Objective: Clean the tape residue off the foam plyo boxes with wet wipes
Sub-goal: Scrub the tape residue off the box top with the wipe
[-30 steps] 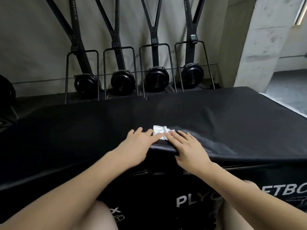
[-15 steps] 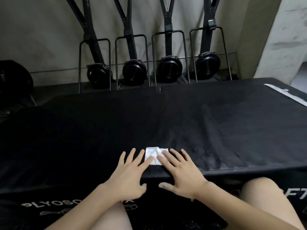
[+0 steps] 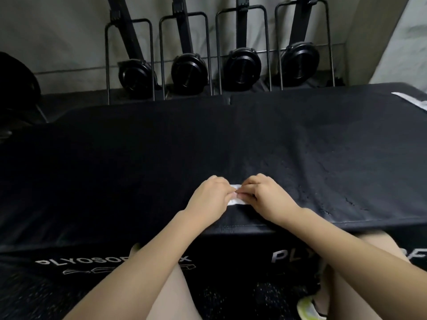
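Wipe (image 3: 235, 200) at frame center, pinched by both hands, left hand (image 3: 211, 199) & right hand (image 3: 265, 197); I'd fold it tight w/ clean side out before scrubbing plyo box (image 3: 138, 162).

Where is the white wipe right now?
In the head view, the white wipe sits low and centre, pinched between the left hand and the right hand, on top of the black foam box near its front edge.

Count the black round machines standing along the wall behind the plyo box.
4, side by side along the wall: far left, left of centre, right of centre, far right. A dark shape at the left edge may be another; unclear.
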The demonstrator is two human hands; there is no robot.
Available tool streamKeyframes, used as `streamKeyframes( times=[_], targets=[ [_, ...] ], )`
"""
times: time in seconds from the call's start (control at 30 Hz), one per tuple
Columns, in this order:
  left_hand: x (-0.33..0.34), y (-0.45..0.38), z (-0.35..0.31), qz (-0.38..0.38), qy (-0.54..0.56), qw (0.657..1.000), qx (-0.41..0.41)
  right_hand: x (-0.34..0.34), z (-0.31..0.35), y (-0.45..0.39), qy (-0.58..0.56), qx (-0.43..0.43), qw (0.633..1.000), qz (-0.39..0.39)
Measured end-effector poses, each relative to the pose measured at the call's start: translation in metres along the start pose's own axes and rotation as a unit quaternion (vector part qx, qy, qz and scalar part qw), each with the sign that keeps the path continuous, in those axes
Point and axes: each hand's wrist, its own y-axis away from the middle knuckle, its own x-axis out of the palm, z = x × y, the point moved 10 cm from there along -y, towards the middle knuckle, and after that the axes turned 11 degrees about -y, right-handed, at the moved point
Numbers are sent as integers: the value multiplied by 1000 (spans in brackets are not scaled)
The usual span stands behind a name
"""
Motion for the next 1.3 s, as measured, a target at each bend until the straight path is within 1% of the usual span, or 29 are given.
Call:
streamKeyframes(
  times=[0.07,0.13,0.17,0.27,0.3,0.33,0.4,0.5,0.63,0.83,0.9,0.97,1.1,1.2,1.3],
  targets=[
    [0,-9,-1,-3,5,1000,-19,-3,-8,0,-26,34,999,7],
    [1,-7,-9,-4,6,1000,-20,-3,-9,7,-35,38,999,6],
    [1,-1,-14,-9,4,1000,-11,-6,-6,14,-34,29,999,-3],
    [-13,37,-40,-84,-12,995,54,-11,7,45,-29,-10,999,-27],
    [-12,50,-49,-95,-6,992,77,-10,12,57,-26,-23,999,-26],
    [-6,61,-54,-92,-1,991,93,-8,18,67,-22,-36,999,-25],
    [5,69,-56,-73,4,993,94,-7,24,77,-12,-53,998,-32],
    [6,54,-51,-95,-16,993,75,-8,19,68,-7,-56,997,-53],
    [-2,44,-47,-113,-22,993,38,-8,8,55,1,-33,997,-76],
    [4,89,-60,-124,-8,987,103,3,36,96,5,-96,993,-73],
    [3,101,-56,-142,-18,984,107,10,50,95,31,-127,987,-90],
    [-1,113,-42,-172,-12,980,95,20,68,86,44,-154,981,-105],
    [-11,142,-2,-234,-23,968,82,48,103,65,29,-169,980,-102],
    [-13,153,11,-231,-27,969,82,65,118,55,30,-162,982,-97],
    [-7,146,-1,-222,-40,969,105,60,115,58,38,-159,983,-80]
  ],
)
